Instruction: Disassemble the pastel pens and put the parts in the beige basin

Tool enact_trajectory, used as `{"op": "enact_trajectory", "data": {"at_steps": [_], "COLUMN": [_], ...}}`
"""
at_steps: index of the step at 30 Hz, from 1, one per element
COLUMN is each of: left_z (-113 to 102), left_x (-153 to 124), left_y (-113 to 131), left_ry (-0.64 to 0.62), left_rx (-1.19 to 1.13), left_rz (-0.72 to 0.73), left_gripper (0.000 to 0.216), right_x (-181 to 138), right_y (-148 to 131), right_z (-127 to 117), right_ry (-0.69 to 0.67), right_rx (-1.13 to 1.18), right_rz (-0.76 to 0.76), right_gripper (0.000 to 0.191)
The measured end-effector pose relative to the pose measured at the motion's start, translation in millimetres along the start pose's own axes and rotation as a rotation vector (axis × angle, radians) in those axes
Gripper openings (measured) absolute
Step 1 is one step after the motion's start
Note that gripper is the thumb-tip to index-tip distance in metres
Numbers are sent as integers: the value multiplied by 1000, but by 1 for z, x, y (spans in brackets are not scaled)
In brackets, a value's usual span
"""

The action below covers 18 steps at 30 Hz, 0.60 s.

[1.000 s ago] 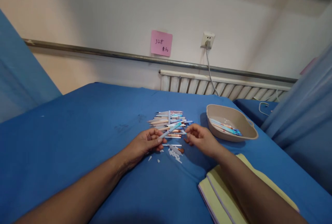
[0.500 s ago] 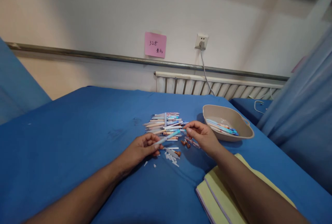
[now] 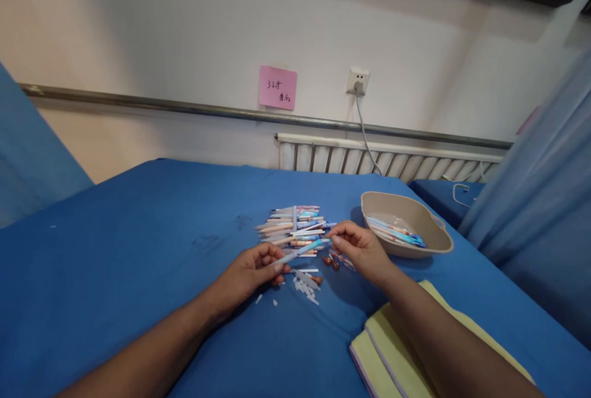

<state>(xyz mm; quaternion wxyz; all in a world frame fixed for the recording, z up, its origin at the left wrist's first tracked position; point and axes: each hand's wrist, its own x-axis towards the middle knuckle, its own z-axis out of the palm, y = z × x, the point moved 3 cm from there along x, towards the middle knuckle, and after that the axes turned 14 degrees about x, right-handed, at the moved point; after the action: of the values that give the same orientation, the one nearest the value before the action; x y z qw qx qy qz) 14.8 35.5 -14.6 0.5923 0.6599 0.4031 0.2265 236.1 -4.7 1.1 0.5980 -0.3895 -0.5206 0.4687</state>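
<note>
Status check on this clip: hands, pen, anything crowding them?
Left hand grips light-blue pen. Right hand pinches at pen's tip, grip contents unclear. Loose pen pile just beyond; beige tray right.

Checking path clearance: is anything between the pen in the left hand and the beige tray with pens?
Yes. The right hand sits on the line from the pen in the left hand to the beige tray.

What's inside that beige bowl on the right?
The beige bowl holds a few pens with blue and orange parts, lying side by side along its floor. Its near wall hides part of the bottom, so anything lying right against it cannot be seen.
</note>
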Motion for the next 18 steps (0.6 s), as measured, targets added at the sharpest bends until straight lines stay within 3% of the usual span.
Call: {"op": "enact_trajectory", "data": {"at_steps": [4, 11, 18], "left_z": [0, 0, 0], "left_x": [0, -2, -5], "left_y": [0, 2, 5], "left_ry": [-8, 10, 36], "left_rx": [-6, -14, -5], "left_rz": [5, -15, 2], "left_gripper": [29, 29, 30], "right_x": [0, -6, -9], "right_y": [1, -18, -19], "right_z": [-1, -1, 1], "right_ry": [-15, -100, -133], "right_rx": [-40, -450, -492], "right_rz": [-36, -360, -386], "right_gripper": [21, 16, 19]}}
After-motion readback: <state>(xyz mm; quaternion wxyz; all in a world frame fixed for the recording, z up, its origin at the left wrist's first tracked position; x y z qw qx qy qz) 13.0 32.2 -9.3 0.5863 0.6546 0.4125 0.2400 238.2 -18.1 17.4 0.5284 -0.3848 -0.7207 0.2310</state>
